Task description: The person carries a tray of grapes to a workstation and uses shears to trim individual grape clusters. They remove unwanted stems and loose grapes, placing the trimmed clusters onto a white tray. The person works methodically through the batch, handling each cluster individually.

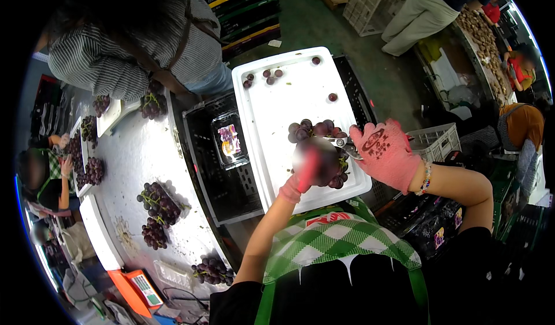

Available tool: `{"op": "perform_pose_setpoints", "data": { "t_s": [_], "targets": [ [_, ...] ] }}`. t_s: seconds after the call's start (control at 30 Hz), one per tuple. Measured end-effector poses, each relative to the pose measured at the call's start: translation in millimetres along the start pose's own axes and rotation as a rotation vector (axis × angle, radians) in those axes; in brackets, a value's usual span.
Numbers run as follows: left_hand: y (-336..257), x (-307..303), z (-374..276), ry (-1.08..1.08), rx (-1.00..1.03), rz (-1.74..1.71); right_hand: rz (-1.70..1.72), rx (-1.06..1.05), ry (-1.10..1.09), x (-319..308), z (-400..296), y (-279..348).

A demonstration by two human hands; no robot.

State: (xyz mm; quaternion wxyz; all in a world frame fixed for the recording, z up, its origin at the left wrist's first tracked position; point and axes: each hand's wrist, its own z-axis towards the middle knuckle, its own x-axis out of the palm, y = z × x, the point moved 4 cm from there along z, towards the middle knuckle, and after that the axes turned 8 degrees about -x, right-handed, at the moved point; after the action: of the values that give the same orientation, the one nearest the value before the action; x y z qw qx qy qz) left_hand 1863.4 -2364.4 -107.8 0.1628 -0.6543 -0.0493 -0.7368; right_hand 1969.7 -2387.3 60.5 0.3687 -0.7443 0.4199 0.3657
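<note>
A bunch of dark purple grapes (305,130) is over the near part of a white plastic tray (269,151). My left hand (299,179), in a pink glove, has hold of the bunch from the near left; a blurred patch hides its fingertips and the middle of the grapes. In my right hand (386,151), also pink-gloved and bearing print, is a pair of small metal snips (342,143). Their blades point left into the right side of the bunch. Several loose grapes (270,74) lie at the tray's far end.
Beneath the tray is a black plastic crate (221,195) holding a clear labelled punnet (227,140). On the left, a metal table (121,186) bears grape bunches (158,205) and an orange scale (136,290). A person in a striped shirt (190,43) stands close at the far left.
</note>
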Motion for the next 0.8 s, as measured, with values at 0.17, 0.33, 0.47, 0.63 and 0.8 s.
{"op": "perform_pose_setpoints", "data": {
  "t_s": [0.17,0.33,0.47,0.63,0.8],
  "targets": [
    [-0.9,3.0,-9.4,-0.260,-0.051,0.559,-0.034,0.010,0.010,5.8,-1.8,3.0],
    [3.2,-0.9,-9.4,-0.215,-0.063,0.501,-0.069,-0.060,0.087,-8.5,-3.8,6.6],
    [4.2,0.4,-8.0,-0.185,-0.037,0.409,-0.071,-0.082,0.061,-4.5,-5.3,7.3],
    [-1.5,19.2,-3.7,-0.208,0.037,0.486,-0.065,-0.085,0.095,-0.6,-5.3,7.1],
    [-0.8,13.9,-5.4,-0.237,0.028,0.527,-0.056,-0.100,0.060,4.5,-5.1,4.9]
  ]
}}
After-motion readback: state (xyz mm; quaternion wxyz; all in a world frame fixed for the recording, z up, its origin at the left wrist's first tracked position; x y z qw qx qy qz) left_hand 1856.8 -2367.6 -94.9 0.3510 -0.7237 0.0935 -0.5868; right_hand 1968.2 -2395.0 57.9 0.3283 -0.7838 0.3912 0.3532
